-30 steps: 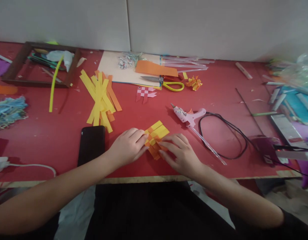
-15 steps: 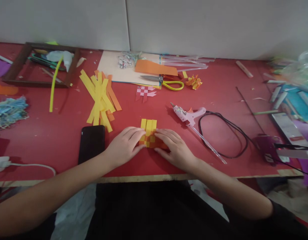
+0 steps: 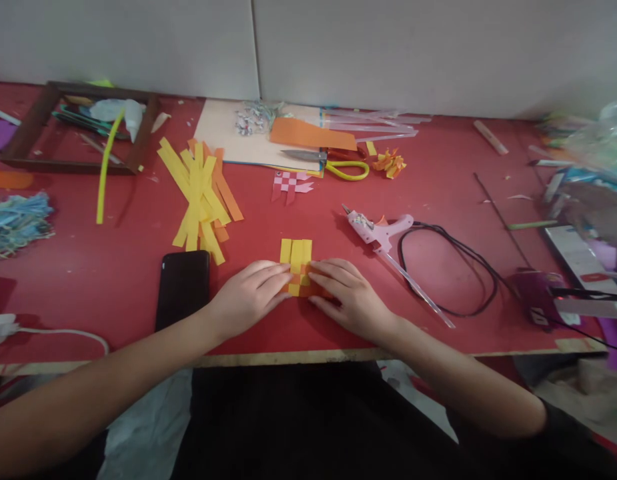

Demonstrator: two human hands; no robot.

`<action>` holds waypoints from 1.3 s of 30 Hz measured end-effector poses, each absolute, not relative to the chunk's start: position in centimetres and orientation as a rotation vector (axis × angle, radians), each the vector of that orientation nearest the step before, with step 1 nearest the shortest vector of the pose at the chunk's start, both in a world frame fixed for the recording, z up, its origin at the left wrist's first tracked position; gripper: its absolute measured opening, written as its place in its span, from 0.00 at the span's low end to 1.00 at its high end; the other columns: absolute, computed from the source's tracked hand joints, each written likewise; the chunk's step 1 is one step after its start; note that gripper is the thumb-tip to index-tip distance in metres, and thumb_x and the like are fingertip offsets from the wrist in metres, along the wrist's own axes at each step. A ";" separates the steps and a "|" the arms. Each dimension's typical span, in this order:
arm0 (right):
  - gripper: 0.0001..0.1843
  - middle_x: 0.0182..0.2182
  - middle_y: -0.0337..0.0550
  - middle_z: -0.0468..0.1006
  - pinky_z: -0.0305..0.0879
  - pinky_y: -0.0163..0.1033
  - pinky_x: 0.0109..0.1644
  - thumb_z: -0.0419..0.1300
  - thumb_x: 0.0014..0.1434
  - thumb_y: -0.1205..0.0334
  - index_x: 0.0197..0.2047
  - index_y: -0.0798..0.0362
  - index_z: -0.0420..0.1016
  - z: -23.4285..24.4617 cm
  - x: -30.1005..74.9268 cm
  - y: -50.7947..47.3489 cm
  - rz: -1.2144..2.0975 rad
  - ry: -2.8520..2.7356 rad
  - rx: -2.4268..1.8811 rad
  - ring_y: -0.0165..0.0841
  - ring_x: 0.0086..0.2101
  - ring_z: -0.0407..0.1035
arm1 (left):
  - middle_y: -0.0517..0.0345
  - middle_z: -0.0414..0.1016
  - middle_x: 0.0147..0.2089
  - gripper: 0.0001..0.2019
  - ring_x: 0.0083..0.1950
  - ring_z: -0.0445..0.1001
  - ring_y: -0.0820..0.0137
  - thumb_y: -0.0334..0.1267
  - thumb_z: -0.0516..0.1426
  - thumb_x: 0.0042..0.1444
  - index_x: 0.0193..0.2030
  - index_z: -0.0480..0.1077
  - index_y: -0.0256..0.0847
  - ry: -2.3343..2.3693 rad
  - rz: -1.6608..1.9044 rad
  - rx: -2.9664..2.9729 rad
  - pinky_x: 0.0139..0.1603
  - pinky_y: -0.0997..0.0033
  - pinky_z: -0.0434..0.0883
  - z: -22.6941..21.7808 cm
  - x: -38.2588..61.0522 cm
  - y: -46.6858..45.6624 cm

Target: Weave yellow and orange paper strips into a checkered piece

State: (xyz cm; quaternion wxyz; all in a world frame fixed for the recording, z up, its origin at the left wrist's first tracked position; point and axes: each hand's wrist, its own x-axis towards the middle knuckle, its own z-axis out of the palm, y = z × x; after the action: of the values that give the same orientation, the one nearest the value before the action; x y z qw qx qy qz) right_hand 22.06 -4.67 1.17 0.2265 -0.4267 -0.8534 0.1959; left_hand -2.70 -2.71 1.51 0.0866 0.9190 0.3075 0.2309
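Woven yellow and orange paper strips (image 3: 299,257) lie on the red table in front of me, forming a small checkered patch with the yellow ends pointing away. My left hand (image 3: 253,290) grips the left side of the weave, fingers together over its edge. On the opposite side, my right hand (image 3: 345,290) holds the orange ends, its fingertips on the weave and its thumb below. Fingers cover both side edges. Beyond the hands sits a finished pink and red woven paper fish (image 3: 289,183). Loose yellow paper strips (image 3: 195,193) are piled to the left, over some orange strips (image 3: 227,190).
A black phone (image 3: 183,287) lies by my left forearm. To the right is a pink glue gun (image 3: 373,230) with a looped black cord (image 3: 475,307). Scissors (image 3: 347,170) with yellow handles lie farther back. A brown wooden frame (image 3: 25,137) holding tools stands at the back left.
My left hand's fingers have shifted slightly lower on the weave's left side. The woven strips have moved a touch left; my right hand stays almost in place.
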 end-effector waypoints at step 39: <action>0.08 0.32 0.50 0.73 0.61 0.49 0.44 0.53 0.62 0.68 0.31 0.52 0.69 2.9 20.6 -0.7 0.492 -2.503 -1.495 0.41 0.36 0.65 | 0.42 0.77 0.47 0.11 0.52 0.75 0.59 0.30 0.52 0.65 0.49 0.74 0.33 0.974 0.614 2.791 0.53 0.55 0.76 2.2 -1.8 -3.6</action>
State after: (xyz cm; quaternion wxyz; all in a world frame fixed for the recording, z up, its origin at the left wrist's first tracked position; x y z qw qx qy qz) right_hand 20.60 -0.69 2.86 0.0924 -0.5035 -0.8429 0.1657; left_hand -1.84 -3.60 2.19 0.0611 0.9227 0.3219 0.2030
